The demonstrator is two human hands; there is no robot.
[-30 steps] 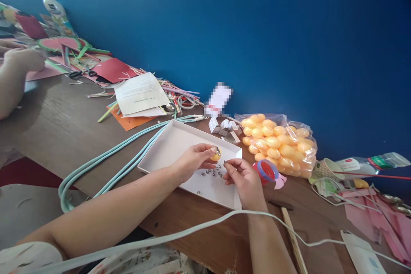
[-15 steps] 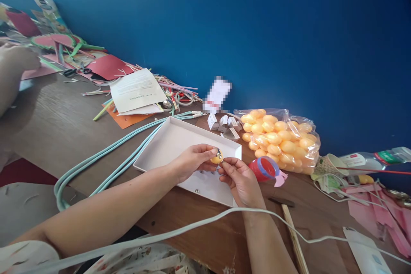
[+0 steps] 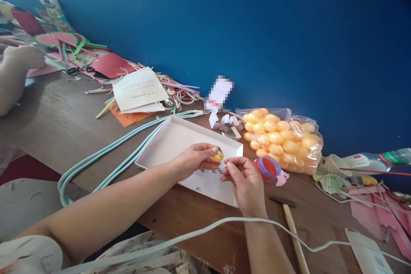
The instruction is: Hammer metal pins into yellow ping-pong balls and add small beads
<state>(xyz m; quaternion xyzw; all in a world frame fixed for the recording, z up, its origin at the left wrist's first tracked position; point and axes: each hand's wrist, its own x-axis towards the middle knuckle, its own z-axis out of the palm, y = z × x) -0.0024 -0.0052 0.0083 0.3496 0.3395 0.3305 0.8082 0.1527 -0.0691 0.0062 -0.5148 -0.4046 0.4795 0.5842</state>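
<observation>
My left hand (image 3: 196,159) is closed on a small yellow ball (image 3: 217,157) that has shiny silver round pieces at its top. Just right of it, the thumb and fingers of my right hand (image 3: 245,182) are pinched together; whatever is between them is too small to make out. Both hands are above a shallow white box (image 3: 167,137), in which a few small silver balls (image 3: 198,189) lie. Beside my right hand, a red cup (image 3: 265,168) with a blue rim and a pink piece lies tilted.
A clear bag of yellow-orange balls (image 3: 282,137) rests against the blue wall. Looped pale green cords (image 3: 105,150) run left of the box. A hammer (image 3: 290,222) lies at right, and a white cord (image 3: 180,239) crosses in front. Another person's hand (image 3: 24,58) is at far left.
My right hand has drawn slightly away from the yellow ball, leaving a small gap. The left hand still holds the ball. The view has shifted a little.
</observation>
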